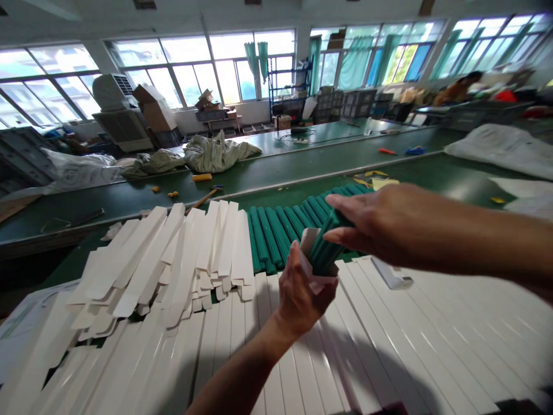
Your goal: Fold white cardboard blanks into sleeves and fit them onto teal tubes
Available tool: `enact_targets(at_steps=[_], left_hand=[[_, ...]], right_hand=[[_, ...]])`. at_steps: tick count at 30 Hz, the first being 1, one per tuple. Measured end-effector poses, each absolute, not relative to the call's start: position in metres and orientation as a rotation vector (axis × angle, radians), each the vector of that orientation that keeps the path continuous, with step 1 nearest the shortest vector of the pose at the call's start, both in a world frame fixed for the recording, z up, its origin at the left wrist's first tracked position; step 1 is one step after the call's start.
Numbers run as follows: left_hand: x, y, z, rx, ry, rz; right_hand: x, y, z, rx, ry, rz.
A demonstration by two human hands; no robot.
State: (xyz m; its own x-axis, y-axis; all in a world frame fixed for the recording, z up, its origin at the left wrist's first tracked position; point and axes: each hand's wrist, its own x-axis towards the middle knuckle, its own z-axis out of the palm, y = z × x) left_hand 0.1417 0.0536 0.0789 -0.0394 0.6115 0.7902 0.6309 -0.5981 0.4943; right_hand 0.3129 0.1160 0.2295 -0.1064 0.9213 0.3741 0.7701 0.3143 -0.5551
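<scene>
My left hand [300, 297] grips a narrow white paperboard carton [317, 282], its open end pointing up. My right hand [380, 227] comes in from the right, shut on a bundle of long green ribbed rods [329, 245]. The lower end of the bundle sits inside the carton mouth. Behind my hands, a row of matching green rods [276, 236] lies side by side. Flattened white cartons lie in overlapping heaps [168, 259] to the left and in flat rows [432, 334] beneath both hands.
A green-topped workbench [129, 202] runs across the room, holding yellow and orange tools, and white and pale green sacks [216, 153]. A seated person [458, 89] works at the far right. Crates, cardboard boxes and metal shelving line the windows behind.
</scene>
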Motion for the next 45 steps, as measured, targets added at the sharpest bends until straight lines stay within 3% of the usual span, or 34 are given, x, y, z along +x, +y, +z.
enact_targets(at_steps=[3,7,11,18,21,25,28,33,41,45], left_hand=[[0.138,0.053,0.079,-2.225,-1.385,-1.77],[0.135,0.054,0.076,-2.25,-1.418,-1.801],[0.133,0.056,0.073,-2.207,-1.373,-1.771],[0.125,0.046,0.073,-2.34,-1.485,-1.814],[0.122,0.046,0.075,-2.463,-1.595,-2.119],[0.125,0.057,0.094,-2.084,-1.799,-2.991],[0.13,0.064,0.113,-1.998,-1.847,-3.244],[0.13,0.064,0.126,-2.158,-1.846,-3.239],[0.128,0.069,0.097,-1.89,-1.501,-2.935],[0.111,0.068,0.096,-2.224,-1.34,-2.352]], right_hand=[[0.285,0.09,0.216,-1.294,-2.464,0.039],[0.268,0.071,0.175,-1.345,-2.452,-0.079],[0.263,0.066,0.157,-1.322,-2.206,0.363],[0.246,0.056,0.131,-1.164,-1.184,1.177],[0.23,0.051,0.116,-0.913,-0.966,1.339],[0.213,0.055,0.112,-0.869,-0.949,1.261],[0.209,0.062,0.119,-0.867,-0.995,1.282],[0.209,0.068,0.127,-0.922,-0.936,1.223],[0.206,0.082,0.108,-0.736,-0.898,1.062],[0.212,0.076,0.099,-0.685,-1.023,1.048]])
